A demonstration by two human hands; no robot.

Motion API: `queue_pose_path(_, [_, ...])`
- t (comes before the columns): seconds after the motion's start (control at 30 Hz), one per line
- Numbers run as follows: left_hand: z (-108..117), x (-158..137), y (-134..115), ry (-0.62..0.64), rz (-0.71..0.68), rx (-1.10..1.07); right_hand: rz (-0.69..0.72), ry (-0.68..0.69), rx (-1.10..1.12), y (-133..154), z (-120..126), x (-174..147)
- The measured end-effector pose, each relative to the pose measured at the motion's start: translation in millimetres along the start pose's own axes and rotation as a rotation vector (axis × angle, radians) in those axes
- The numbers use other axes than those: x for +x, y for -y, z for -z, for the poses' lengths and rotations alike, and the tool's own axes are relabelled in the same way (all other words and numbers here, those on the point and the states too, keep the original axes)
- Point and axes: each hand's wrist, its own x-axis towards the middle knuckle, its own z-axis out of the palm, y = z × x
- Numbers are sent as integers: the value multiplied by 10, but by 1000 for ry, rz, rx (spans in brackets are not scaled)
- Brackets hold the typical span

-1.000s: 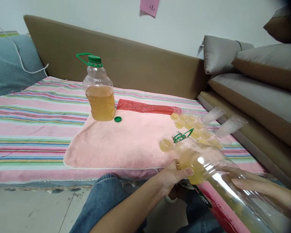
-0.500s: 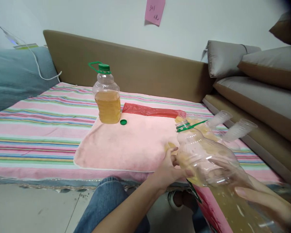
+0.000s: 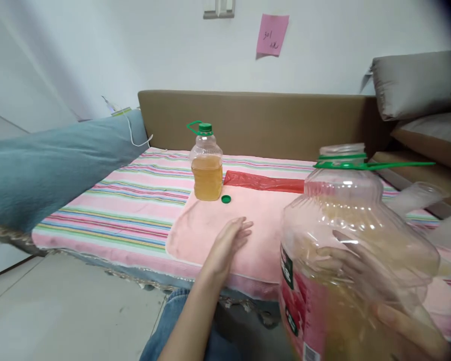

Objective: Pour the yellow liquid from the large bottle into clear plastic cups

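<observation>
My right hand (image 3: 402,321) grips a large clear plastic bottle (image 3: 346,215) from the far side, its fingers showing through the wall. The bottle stands nearly upright and uncapped, with a green neck ring and strap, a pink label and yellowish liquid low inside. Over the pink cloth (image 3: 195,235), my left hand (image 3: 229,243) holds nothing, fingers apart. Beyond it lies a green cap (image 3: 226,199). A second bottle (image 3: 206,173), capped in green and partly filled with amber liquid, stands at the cloth's back left corner.
A red plastic bag (image 3: 263,181) lies folded along the cloth's back edge. Stacked clear plastic cups (image 3: 417,198) lie at the right, partly hidden by the near bottle. Grey and brown cushions (image 3: 417,85) are piled at the back right. A striped sheet (image 3: 135,200) covers the bed.
The near bottle has gone from tilted to nearly upright, held in my right hand. My left hand has moved away from it to the left. The view has turned slightly left.
</observation>
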Motion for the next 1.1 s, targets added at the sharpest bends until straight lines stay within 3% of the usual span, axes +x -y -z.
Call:
queue_pose_path(0.1, [416,105,-116,-320,-187,145,143,-1,223,82,-366,239])
queue_pose_path(0.23, [1017,135,-286,-655,-298,278,333,39,338,153,-887,656])
queue_pose_path(0.4, [1518,123,-394,-849,-294,436,621,45,431,51,-1471,1274])
queue_pose_path(0.5, [1570,148,-404,-838,-293,542,696,29,440,11,-1782,1581])
queue_pose_path(0.63, [1483,178,-413,-724,-303,685,714,23,437,14,-2131,1864])
queue_pose_path(0.73, [1461,156,-426,-749,-264,858,722,39,440,-11,-2345,2011])
queue_pose_path(0.87, [1501,107,-427,-863,-108,1139,705,52,453,-108,-2556,2131])
queue_pose_path(1.1, [1440,76,-429,-874,169,1410,648,83,381,-218,-2629,2162])
